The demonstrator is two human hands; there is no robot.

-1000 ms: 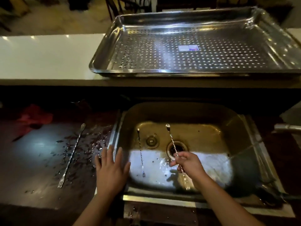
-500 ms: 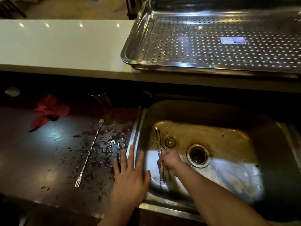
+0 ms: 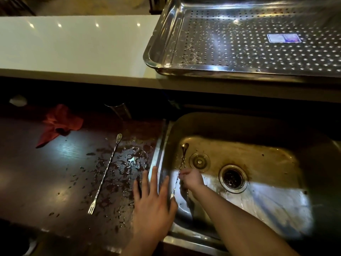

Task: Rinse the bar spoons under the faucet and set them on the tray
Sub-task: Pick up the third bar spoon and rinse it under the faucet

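A dark wooden counter [image 3: 46, 172], wet and speckled, lies below a white glossy bar top [image 3: 73, 47] reflecting small lights, with perhaps chair legs [image 3: 16, 6] behind.

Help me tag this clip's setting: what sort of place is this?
Probably a bar's wash-up station: a steel sink set below a raised white counter, long bar spoons, and a big perforated draining tray.

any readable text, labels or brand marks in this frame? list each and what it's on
None can be read.
Sticker on the floor of the perforated steel tray: a pale blue-and-white rectangle, print too blurred to read.
Bar spoon on the dark counter, bar spoons in the right hand, and sink: no marking visible.
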